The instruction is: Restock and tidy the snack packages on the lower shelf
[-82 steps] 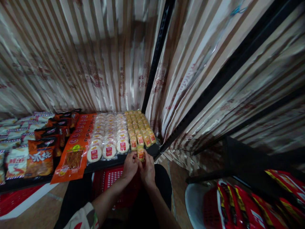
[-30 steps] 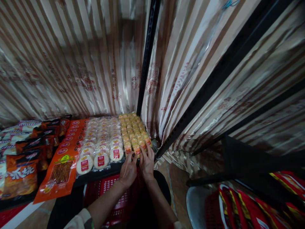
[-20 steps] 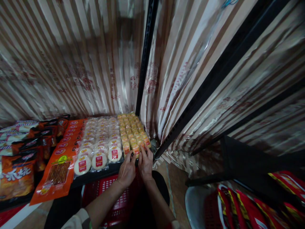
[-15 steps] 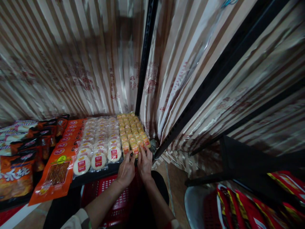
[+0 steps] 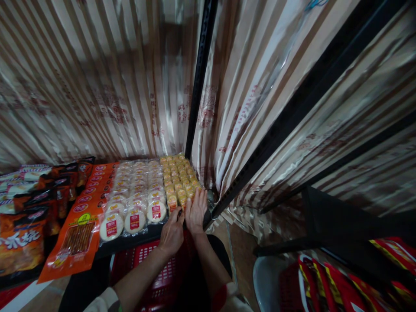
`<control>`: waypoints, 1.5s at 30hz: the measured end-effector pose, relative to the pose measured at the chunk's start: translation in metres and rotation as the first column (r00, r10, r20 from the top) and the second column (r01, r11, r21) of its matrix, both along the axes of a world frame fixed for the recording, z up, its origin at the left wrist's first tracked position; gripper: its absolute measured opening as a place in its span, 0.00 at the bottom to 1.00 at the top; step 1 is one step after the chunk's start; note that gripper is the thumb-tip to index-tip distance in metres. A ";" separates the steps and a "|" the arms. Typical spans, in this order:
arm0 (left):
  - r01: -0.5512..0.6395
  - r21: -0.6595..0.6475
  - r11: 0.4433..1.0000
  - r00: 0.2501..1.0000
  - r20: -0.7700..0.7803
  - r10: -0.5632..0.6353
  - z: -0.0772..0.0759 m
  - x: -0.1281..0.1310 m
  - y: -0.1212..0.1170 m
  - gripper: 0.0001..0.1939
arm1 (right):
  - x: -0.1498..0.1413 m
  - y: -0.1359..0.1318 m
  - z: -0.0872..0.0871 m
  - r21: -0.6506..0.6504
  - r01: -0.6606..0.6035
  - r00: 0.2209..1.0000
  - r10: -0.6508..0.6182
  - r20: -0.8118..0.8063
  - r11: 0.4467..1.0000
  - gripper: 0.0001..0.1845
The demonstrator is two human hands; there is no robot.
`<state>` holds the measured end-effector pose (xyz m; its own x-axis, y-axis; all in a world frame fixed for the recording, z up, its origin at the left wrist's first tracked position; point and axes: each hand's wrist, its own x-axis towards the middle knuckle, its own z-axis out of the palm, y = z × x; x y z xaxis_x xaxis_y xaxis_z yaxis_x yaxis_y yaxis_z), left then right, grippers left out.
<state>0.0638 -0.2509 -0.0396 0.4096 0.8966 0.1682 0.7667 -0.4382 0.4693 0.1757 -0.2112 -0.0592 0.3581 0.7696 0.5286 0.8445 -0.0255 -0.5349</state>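
The small yellow packets (image 5: 177,178) sit in close ranks at the right-hand end of the black shelf (image 5: 128,241), running from its front edge back toward the striped curtain (image 5: 130,78). They're plump little things, golden yellow in shiny wrapping, with paler, orange-tinged print on their tops. The one at the front left shows its face to us, a red label low on it; the packets beside it are partly covered by fingers, and in this dim light I can't read any lettering on them.

The right hand (image 5: 196,211) is laid out long, fingers straight and close together, resting over the front right corner of the yellow block. The left hand (image 5: 173,234) is drawn in narrow, thumb and fingers bunched at the front edge, just beside the right; whether a packet is pinched there I can't tell from here.

Next to the yellow ranks, on their left, lie round white crackers (image 5: 135,197) in clear wrap, three columns of them, the front ones bearing red labels. Beyond those is a long orange packet (image 5: 74,225) with brown sticks showing through its window, its near end poking past the shelf edge. A red basket (image 5: 157,271) is down below, between the person's knees.
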 end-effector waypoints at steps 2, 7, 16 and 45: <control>0.002 0.006 1.000 1.000 0.005 -0.002 -0.002 -0.001 0.001 0.26 | -0.003 0.006 -0.002 -0.015 0.036 0.999 -0.036 -0.008 0.999 0.30; 0.039 0.084 0.996 0.995 0.092 -0.047 -0.005 -0.012 0.003 0.28 | -0.007 0.011 -0.006 -0.009 0.094 0.995 -0.094 -0.016 0.996 0.30; -0.173 0.306 0.936 0.975 0.187 0.120 0.006 -0.022 0.034 0.21 | -0.010 0.010 -0.003 -0.027 0.120 0.993 -0.120 0.009 0.992 0.30; -0.106 0.357 0.928 0.994 0.063 0.089 -0.024 -0.022 0.033 0.21 | -0.011 0.013 -0.003 -0.073 0.185 0.981 -0.180 0.076 0.980 0.31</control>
<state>0.0421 -0.2183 -0.0639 0.3079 0.8079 0.5026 0.7957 -0.5082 0.3295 0.1642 -0.1984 -0.0619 0.4614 0.7354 0.4963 0.8563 -0.2227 -0.4660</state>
